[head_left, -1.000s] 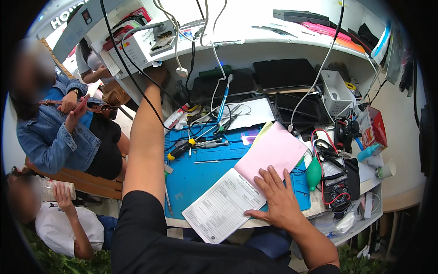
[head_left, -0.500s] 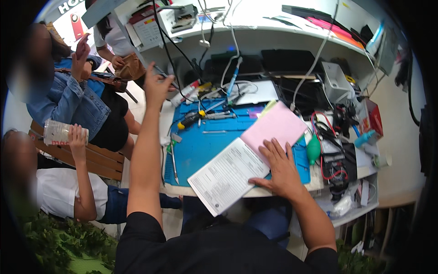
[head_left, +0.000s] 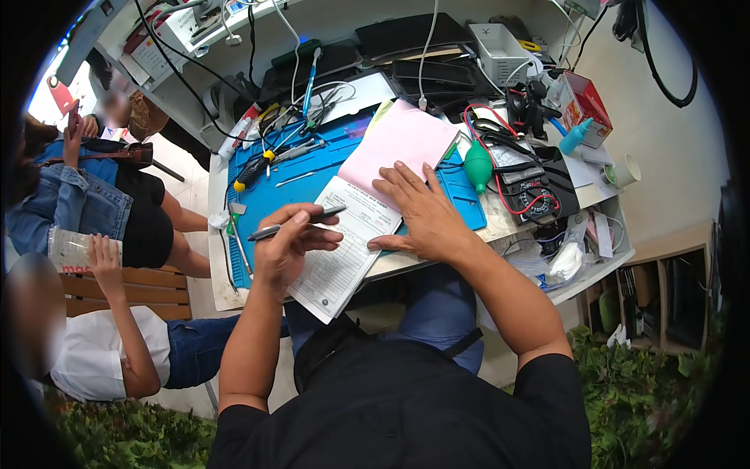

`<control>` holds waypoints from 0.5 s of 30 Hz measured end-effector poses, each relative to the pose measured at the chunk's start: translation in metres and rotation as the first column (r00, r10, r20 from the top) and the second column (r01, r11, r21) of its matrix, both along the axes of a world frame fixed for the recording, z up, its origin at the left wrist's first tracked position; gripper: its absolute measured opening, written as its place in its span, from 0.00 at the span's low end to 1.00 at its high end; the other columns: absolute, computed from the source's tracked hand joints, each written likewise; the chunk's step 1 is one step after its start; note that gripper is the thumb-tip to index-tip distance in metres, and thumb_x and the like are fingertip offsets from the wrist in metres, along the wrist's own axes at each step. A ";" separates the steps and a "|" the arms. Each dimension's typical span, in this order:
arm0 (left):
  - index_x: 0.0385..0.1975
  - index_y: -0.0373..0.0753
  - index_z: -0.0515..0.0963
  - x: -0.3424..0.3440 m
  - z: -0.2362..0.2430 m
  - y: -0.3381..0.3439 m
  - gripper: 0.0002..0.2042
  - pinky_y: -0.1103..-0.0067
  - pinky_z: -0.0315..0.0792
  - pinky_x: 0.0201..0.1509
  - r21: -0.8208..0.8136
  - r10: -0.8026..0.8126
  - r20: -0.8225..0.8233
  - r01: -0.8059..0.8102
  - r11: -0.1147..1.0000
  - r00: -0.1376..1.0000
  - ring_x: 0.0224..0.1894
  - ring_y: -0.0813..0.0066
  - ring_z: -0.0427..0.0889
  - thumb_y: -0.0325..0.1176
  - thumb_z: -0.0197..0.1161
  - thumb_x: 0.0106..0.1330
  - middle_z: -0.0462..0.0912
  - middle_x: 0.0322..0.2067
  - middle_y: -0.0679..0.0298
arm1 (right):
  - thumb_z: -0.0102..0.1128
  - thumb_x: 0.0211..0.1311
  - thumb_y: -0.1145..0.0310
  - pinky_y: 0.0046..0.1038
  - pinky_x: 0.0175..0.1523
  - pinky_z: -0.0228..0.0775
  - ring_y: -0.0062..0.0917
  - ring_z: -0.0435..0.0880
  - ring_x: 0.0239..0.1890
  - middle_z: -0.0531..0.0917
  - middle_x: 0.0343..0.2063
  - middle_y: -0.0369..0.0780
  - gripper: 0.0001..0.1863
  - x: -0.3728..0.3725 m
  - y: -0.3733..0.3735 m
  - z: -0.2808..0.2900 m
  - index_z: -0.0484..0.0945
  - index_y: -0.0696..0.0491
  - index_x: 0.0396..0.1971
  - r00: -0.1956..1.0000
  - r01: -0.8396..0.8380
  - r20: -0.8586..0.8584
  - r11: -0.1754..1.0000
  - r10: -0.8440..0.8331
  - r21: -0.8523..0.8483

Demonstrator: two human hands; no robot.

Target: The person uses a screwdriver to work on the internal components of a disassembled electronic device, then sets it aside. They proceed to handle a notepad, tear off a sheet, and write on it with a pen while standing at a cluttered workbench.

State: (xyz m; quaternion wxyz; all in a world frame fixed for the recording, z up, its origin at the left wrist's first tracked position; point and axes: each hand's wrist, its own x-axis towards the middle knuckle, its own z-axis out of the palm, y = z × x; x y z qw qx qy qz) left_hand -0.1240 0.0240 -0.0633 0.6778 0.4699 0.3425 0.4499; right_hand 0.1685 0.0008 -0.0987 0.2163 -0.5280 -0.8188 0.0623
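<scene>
A form booklet [head_left: 328, 270] lies tilted across the front of the blue work mat [head_left: 285, 191]. Its white printed page is nearest me, and a pink sheet [head_left: 398, 144] is turned back at the far side. My left hand [head_left: 285, 246] holds a dark pen [head_left: 332, 212] crosswise between thumb and fingers, above the white page. Spread flat, my right hand [head_left: 430, 219] rests on the booklet where pink and white sheets meet, its thumb on the white page.
Screwdrivers [head_left: 254, 172] and tweezers lie on the mat's left. A green air blower [head_left: 477, 166], a multimeter [head_left: 539, 199] with red leads and a red box [head_left: 584, 109] stand to the right. Cables hang above. People sit at the left, one holding a cup [head_left: 74, 248].
My left hand has come down from the far left, where it held something thin and dark, to over the page. My right hand still presses the booklet. The view has shifted.
</scene>
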 end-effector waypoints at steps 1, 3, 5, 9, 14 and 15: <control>0.59 0.24 0.80 0.001 -0.010 0.004 0.20 0.68 0.91 0.48 -0.008 0.007 -0.027 -0.008 1.000 1.000 0.41 0.51 0.95 0.36 0.54 0.83 0.91 0.42 0.42 | 0.65 0.62 0.26 0.58 0.87 0.36 0.43 0.56 0.85 0.67 0.79 0.46 0.54 -0.001 0.000 0.001 0.68 0.50 0.77 1.000 -0.006 0.000 1.000 0.006 -0.002; 0.57 0.23 0.81 0.002 -0.017 0.005 0.17 0.69 0.90 0.51 -0.058 -0.032 0.015 0.033 0.998 0.999 0.42 0.54 0.95 0.32 0.58 0.81 0.91 0.43 0.43 | 0.63 0.67 0.30 0.58 0.86 0.36 0.43 0.56 0.85 0.67 0.79 0.46 0.49 -0.002 0.000 0.001 0.68 0.50 0.77 1.000 -0.011 0.001 1.000 0.011 -0.007; 0.55 0.24 0.82 0.006 -0.020 0.004 0.14 0.69 0.90 0.52 -0.039 -0.054 -0.051 0.052 0.998 0.997 0.43 0.57 0.95 0.28 0.62 0.78 0.91 0.43 0.45 | 0.64 0.71 0.37 0.57 0.87 0.37 0.43 0.56 0.85 0.67 0.79 0.45 0.44 -0.001 0.004 -0.004 0.68 0.49 0.77 0.999 0.001 -0.042 1.000 -0.002 -0.019; 0.48 0.25 0.85 0.013 -0.017 0.002 0.11 0.73 0.90 0.50 0.034 -0.037 -0.286 0.049 0.998 0.957 0.44 0.65 0.94 0.22 0.72 0.70 0.91 0.42 0.49 | 0.59 0.77 0.48 0.58 0.86 0.39 0.42 0.57 0.84 0.68 0.78 0.45 0.34 -0.002 0.002 -0.004 0.70 0.49 0.75 0.998 0.030 -0.059 0.999 -0.031 -0.017; 0.38 0.30 0.87 0.036 0.002 0.016 0.07 0.81 0.83 0.40 0.414 0.081 -0.534 0.176 0.893 0.841 0.34 0.78 0.89 0.24 0.76 0.65 0.92 0.36 0.59 | 0.64 0.74 0.50 0.58 0.86 0.40 0.43 0.58 0.84 0.69 0.78 0.45 0.35 -0.003 0.001 -0.001 0.70 0.49 0.74 0.998 0.033 -0.061 0.999 -0.032 0.006; 0.33 0.32 0.87 0.048 0.005 0.016 0.05 0.83 0.79 0.37 0.467 0.149 -0.562 0.164 0.869 0.813 0.30 0.81 0.85 0.25 0.77 0.60 0.91 0.33 0.63 | 0.64 0.73 0.50 0.58 0.86 0.40 0.43 0.58 0.84 0.69 0.78 0.45 0.35 -0.003 0.000 -0.001 0.70 0.49 0.75 0.997 0.036 -0.065 0.999 -0.035 0.008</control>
